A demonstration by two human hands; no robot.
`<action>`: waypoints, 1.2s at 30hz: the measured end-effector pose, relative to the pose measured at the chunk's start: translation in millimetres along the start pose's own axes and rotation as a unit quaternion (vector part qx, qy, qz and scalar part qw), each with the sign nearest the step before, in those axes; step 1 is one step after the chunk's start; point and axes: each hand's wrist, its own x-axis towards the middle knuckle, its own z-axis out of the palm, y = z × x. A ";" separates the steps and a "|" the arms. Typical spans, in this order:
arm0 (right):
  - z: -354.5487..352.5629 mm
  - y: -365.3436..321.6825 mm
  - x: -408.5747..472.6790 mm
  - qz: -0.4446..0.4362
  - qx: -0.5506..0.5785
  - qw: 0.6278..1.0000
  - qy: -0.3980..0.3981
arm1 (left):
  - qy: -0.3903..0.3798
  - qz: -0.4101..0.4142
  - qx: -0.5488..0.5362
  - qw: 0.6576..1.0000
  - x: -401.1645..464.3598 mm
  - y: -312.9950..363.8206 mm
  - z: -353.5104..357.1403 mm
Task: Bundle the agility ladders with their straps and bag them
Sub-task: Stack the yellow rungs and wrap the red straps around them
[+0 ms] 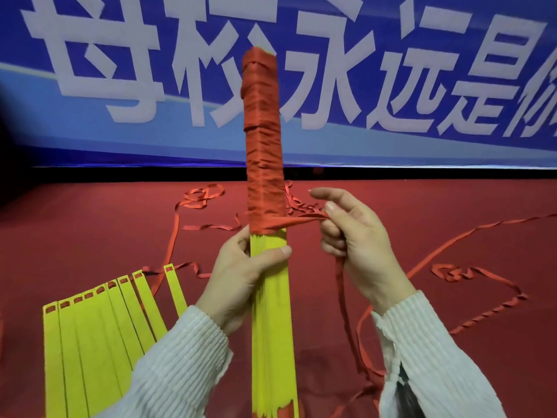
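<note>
A stack of yellow ladder rungs (272, 312) stands upright in the middle of the view. Its upper half is wound tightly in red strap (263, 140). My left hand (241, 276) grips the yellow stack just below the wound part, thumb across the front. My right hand (358, 245) pinches the strap's free run (304, 220) to the right of the bundle, pulled taut from the lowest turn. The rest of that strap hangs down past my right palm (342, 285).
A second set of yellow rungs (99, 321) lies fanned out at the lower left on the red cloth surface (90, 236). Loose red straps (470, 279) trail in loops over the cloth to the right and behind. A blue banner (422, 86) with white characters hangs behind.
</note>
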 end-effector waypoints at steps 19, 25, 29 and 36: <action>11.4 -1.8 -2.0 0.131 0.006 0.991 0.002 | 0.040 0.114 0.058 0.991 1.1 2.1 3.1; 10.6 -18.2 -10.7 -0.005 -0.183 0.980 -0.073 | 0.054 0.111 0.057 0.991 2.4 2.8 0.1; 8.4 -9.1 -6.6 -0.034 -0.122 0.992 -0.031 | 0.046 0.107 0.043 0.992 3.1 1.1 2.8; 6.4 -0.7 -3.7 -0.004 -0.054 0.998 0.020 | 0.006 0.069 -0.029 0.997 -0.9 6.3 8.1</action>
